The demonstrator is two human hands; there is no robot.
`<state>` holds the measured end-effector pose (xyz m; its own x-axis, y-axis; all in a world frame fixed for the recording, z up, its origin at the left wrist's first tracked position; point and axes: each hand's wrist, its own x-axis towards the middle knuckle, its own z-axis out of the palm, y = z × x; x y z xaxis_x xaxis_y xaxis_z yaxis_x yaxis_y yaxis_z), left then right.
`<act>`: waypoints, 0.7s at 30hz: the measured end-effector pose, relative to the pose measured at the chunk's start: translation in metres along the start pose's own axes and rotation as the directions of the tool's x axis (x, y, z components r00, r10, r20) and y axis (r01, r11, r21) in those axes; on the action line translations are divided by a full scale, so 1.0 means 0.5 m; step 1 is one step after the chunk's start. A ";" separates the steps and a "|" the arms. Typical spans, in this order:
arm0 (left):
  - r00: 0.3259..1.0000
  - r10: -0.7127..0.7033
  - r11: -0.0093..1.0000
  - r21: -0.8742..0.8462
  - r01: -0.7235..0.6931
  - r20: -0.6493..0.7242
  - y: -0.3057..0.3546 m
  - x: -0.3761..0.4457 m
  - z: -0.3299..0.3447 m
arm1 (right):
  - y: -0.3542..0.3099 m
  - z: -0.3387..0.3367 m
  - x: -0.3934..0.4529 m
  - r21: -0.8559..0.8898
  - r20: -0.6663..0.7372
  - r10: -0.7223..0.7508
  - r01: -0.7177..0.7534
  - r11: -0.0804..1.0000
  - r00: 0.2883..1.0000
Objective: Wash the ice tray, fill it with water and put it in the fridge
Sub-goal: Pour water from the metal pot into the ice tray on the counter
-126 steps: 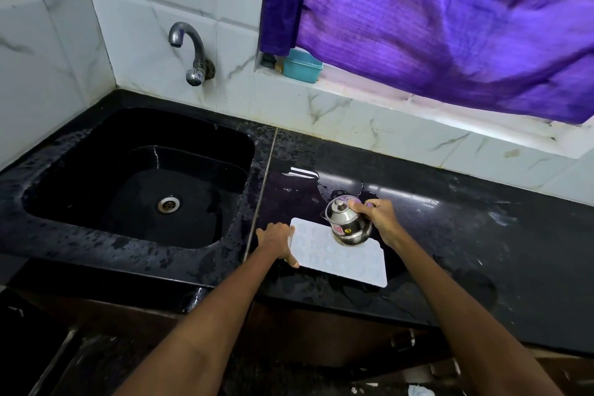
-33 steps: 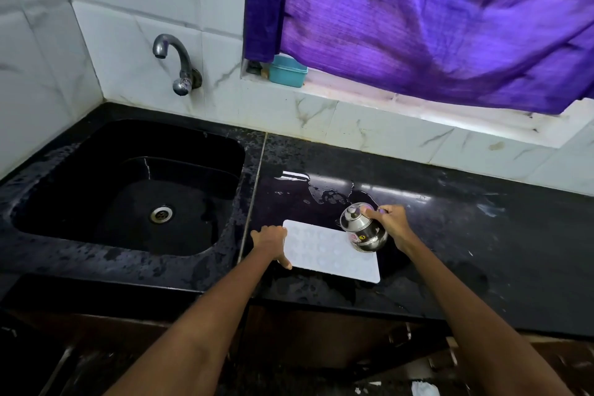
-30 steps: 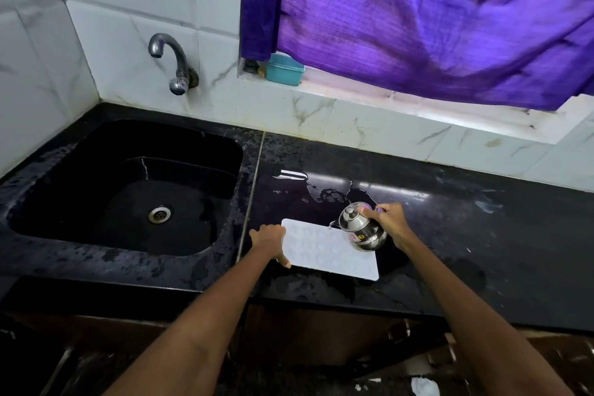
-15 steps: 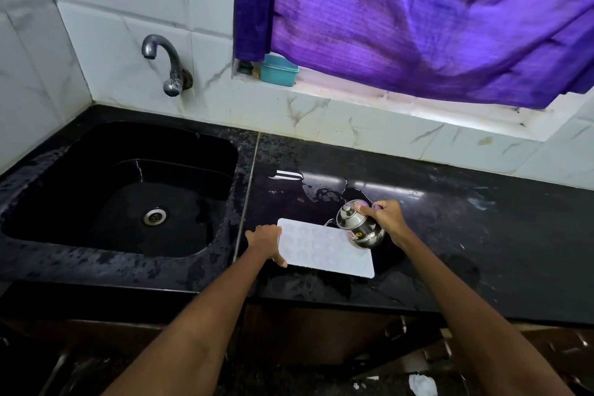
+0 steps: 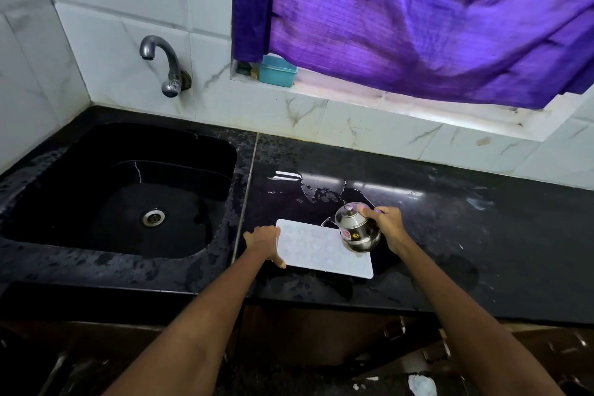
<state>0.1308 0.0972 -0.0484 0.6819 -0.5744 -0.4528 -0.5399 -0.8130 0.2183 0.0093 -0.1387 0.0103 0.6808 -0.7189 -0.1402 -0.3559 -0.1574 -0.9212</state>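
A white ice tray (image 5: 316, 251) lies flat on the black counter (image 5: 450, 235), just right of the sink. My left hand (image 5: 263, 243) grips the tray's left edge. Over the tray's right end, a small steel pot (image 5: 356, 231) with a lid is tipped to the left in my right hand (image 5: 387, 227). A thin stream of water runs from its spout onto the tray's far edge. The tray's cells look shallow and pale; how full they are is unclear.
A black sink (image 5: 128, 190) with a steel drain sits at left under a wall tap (image 5: 167, 64). A teal box (image 5: 278, 71) stands on the window ledge below a purple curtain (image 5: 418, 16). Water puddles lie on the counter behind the tray.
The pot has stayed tipped over the tray and has shifted slightly along its right end. My left hand keeps its hold on the tray's left edge. The view has drifted a little.
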 end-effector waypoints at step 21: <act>1.000 -0.015 1.000 0.020 0.015 0.012 0.005 -0.001 -0.002 | 0.011 -0.029 -0.011 -0.095 -0.072 0.007 -0.014 0.995 0.997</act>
<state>0.1295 0.0955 -0.0467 0.6839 -0.5609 -0.4666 -0.5396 -0.8193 0.1940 -0.0058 -0.1453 0.0116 0.6303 -0.7670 -0.1201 -0.4243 -0.2108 -0.8807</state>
